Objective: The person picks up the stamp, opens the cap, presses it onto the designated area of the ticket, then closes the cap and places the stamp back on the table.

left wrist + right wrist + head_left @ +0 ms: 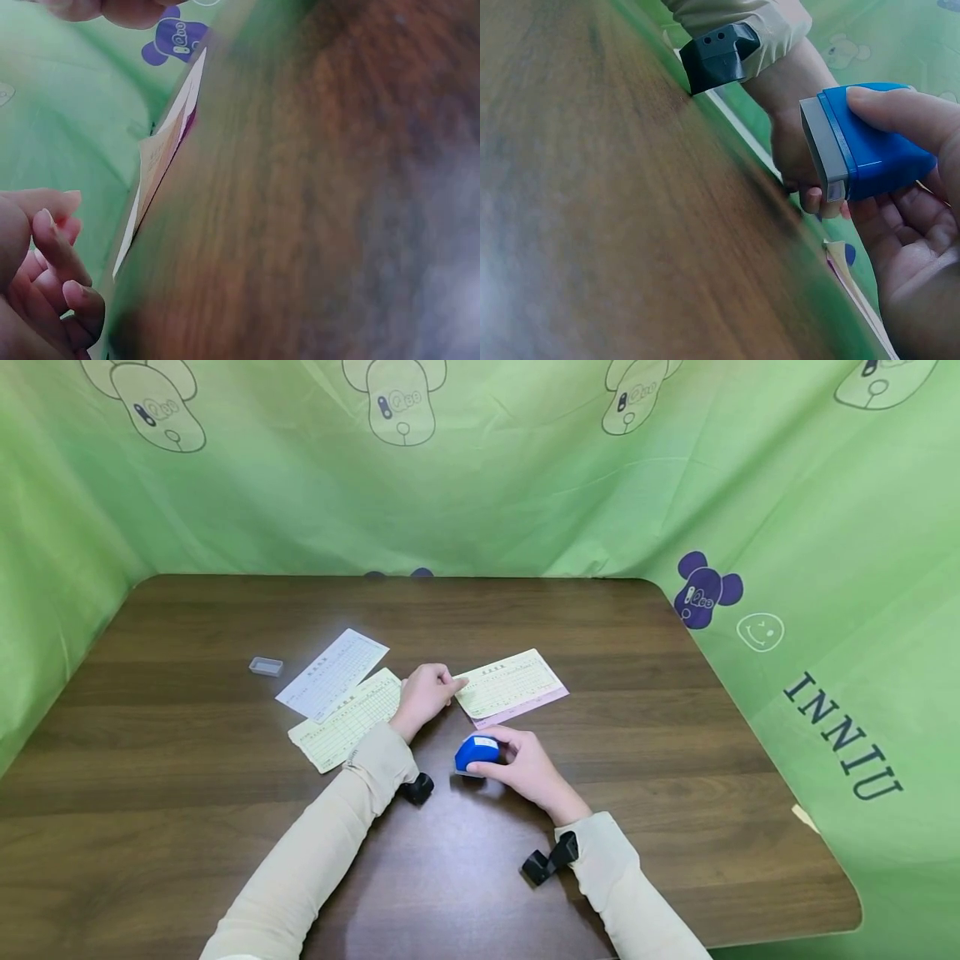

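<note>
My right hand (528, 768) grips a blue hand stamp (477, 752) between thumb and fingers, held low near the table. In the right wrist view, the stamp (889, 142) shows its grey base. My left hand (426, 695) is at the left corner of a pale yellow form pad (510, 683) with a pink sheet under it. Its fingers (56, 255) look curled in the left wrist view; whether they pinch the pad's corner is unclear. That view shows the pad's sheets (161, 157) partly raised. Left of this hand lie another yellow form (345, 727) and a white form (333, 672).
A small clear plastic cap (266, 667) lies at the left on the brown wooden table (187, 752). Green printed cloth (510, 493) hangs behind and beside the table. Black cameras (551, 858) are strapped to both wrists.
</note>
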The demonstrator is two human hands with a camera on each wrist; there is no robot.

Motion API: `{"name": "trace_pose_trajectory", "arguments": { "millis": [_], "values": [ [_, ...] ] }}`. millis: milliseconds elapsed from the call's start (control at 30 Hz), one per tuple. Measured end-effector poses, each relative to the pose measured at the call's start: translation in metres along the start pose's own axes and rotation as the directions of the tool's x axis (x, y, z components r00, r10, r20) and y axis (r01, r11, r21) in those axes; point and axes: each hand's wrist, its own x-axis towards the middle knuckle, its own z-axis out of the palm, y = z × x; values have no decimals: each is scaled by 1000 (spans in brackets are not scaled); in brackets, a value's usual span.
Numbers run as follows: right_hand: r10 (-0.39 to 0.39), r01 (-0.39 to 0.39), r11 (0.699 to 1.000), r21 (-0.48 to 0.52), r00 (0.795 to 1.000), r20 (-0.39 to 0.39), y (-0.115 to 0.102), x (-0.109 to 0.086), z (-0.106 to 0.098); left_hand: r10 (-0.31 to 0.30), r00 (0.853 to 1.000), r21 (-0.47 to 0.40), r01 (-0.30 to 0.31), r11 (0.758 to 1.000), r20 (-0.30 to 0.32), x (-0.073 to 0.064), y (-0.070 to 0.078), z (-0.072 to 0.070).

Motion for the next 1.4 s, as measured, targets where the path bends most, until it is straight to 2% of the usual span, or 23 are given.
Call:
{"name": "trace_pose_trajectory", "arguments": {
  "millis": [300, 633, 833, 1067, 1400],
  "values": [
    [14, -14, 1000, -8, 1000, 7, -2, 0, 0, 46, 998, -23, -47, 999, -44, -3, 1, -8],
    [15, -15, 1000, -5, 1000, 7, -2, 0, 0, 70, 996, 33, -68, 997, -48, -9, 6, -23],
    [8, -8, 1000, -11, 1000, 9, -2, 0, 0, 99, 993, 48, -96, 994, -65, -20, 2, -42],
    [-9, 9, 1000, 11, 1000, 12, 0, 0, 0, 82, 993, 6, -82, 997, -85, -34, -9, -69],
    [-31, 31, 999, 18, 1000, 6, 10, 2, 1, 76, 993, 101, -67, 993, -93, -55, -36, -105]
  ]
}}
